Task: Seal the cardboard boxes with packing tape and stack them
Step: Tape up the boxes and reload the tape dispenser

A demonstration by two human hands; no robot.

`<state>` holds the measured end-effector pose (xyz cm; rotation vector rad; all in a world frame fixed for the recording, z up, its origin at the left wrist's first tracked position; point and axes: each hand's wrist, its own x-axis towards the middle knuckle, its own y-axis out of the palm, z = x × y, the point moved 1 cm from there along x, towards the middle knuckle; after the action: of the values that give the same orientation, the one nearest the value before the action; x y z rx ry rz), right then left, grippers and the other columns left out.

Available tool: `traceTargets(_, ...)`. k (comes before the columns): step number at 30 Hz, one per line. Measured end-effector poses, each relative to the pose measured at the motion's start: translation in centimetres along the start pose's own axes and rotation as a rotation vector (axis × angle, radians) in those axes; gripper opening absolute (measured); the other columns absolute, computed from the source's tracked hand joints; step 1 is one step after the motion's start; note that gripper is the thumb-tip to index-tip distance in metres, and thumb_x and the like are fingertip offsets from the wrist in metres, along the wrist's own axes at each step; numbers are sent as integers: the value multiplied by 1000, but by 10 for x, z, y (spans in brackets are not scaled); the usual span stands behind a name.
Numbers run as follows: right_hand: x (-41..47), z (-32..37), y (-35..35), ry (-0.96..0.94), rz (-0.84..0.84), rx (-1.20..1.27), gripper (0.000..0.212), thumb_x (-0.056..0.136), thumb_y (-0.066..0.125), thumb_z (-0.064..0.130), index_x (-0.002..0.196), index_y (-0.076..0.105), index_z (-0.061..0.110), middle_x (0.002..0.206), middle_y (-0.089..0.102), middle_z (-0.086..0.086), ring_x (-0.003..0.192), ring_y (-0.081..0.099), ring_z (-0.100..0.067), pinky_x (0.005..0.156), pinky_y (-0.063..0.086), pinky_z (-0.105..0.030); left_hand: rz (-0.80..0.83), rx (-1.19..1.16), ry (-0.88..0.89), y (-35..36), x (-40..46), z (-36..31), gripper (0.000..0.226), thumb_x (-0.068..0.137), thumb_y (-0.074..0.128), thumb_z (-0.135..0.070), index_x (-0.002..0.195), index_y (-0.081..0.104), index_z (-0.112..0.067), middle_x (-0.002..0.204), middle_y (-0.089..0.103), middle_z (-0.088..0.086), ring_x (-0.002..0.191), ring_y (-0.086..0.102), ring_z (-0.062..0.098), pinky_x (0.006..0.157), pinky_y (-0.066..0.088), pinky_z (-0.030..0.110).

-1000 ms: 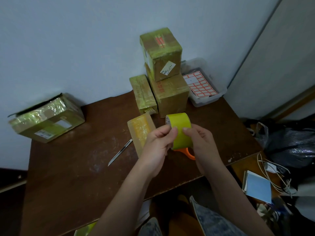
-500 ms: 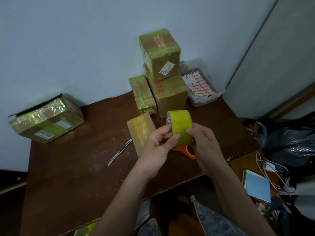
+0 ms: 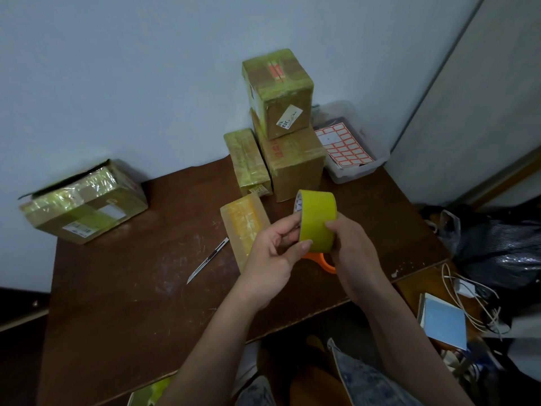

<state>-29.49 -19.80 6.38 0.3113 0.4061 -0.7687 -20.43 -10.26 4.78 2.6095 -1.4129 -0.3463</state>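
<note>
A yellow-green roll of packing tape (image 3: 317, 219) is held above the brown table (image 3: 123, 294) between both hands. My left hand (image 3: 275, 256) pinches its near rim, and my right hand (image 3: 349, 250) grips its right side. Just left of the roll lies a small flat box (image 3: 243, 227) with yellowish tape on top. Two taped boxes are stacked at the back: a cube-shaped box (image 3: 278, 92) on a larger box (image 3: 294, 165). A narrow taped box (image 3: 248, 162) leans beside them. A big taped box (image 3: 82, 200) with a raised flap sits at the far left.
A utility knife (image 3: 207, 260) lies on the table left of my hands. An orange scissors handle (image 3: 325, 260) shows beneath the roll. A clear bin with red-bordered labels (image 3: 348, 148) stands at the back right. Cables, a bag and a blue book clutter the floor on the right.
The tape roll has turned a little in my hands, and my left thumb has slid along its near rim. Nothing on the table has moved.
</note>
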Motion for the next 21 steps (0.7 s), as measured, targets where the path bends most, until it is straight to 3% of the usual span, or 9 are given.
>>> traceTargets(3,-1,5,2,12,-18,-6,56,58,53,51,110,61,34,132,57,-5,119,55,-20,105,43,-47,-24,-26,-2,2,0,-1,43,88,56,-5,131,55,-6,123,67,7,118,61,24,96,50,34)
traceTargets(6,1,10,4,55,-14,30,42,81,54,34,120,61,22,124,60,-15,113,57,-28,100,46,-46,-88,-47,-24,3,1,-2,38,92,54,-20,127,60,-5,121,67,13,112,62,29,94,50,41)
traceTargets(8,2,10,1,67,-54,21,22,99,48,32,115,59,22,111,58,-4,97,56,-13,83,47,-31,-104,-42,-34,3,1,1,38,93,54,-21,127,60,-5,121,66,15,113,61,33,96,48,47)
traceTargets(10,3,4,-1,51,-96,-11,23,102,40,34,117,54,23,107,51,5,90,51,-4,72,42,-23,-102,-40,-42,3,1,1,40,91,55,-19,128,59,-3,121,66,15,112,62,33,94,49,46)
traceTargets(12,0,4,1,58,-107,-51,33,99,44,39,124,54,19,118,54,-1,102,54,-14,82,47,-30,-91,-33,-33,2,0,1,41,90,55,-17,127,59,-1,120,67,15,110,63,29,91,51,38)
traceTargets(14,-1,8,4,59,-86,-36,42,88,46,43,123,55,23,128,55,-9,115,54,-24,95,49,-43,-90,-33,-32,2,-1,0,41,90,55,-17,127,59,0,120,67,16,112,63,32,93,50,41)
traceTargets(15,0,9,5,58,-69,-22,34,89,45,40,118,55,26,129,55,-12,117,54,-28,98,47,-47,-92,-31,-32,1,-1,1,41,90,55,-17,127,58,0,120,67,16,114,62,34,96,50,45)
traceTargets(18,3,6,3,77,-27,-2,18,98,42,23,107,57,24,127,56,-21,117,53,-35,101,43,-52,-118,-18,-50,0,-1,2,42,91,55,-18,129,58,0,122,65,17,117,59,38,100,45,57)
traceTargets(21,4,6,4,53,-40,82,20,90,51,21,103,66,20,111,63,-13,105,58,-31,100,44,-54,-123,0,-29,-1,-3,3,39,91,55,-16,127,60,-2,123,65,17,118,58,38,101,44,59)
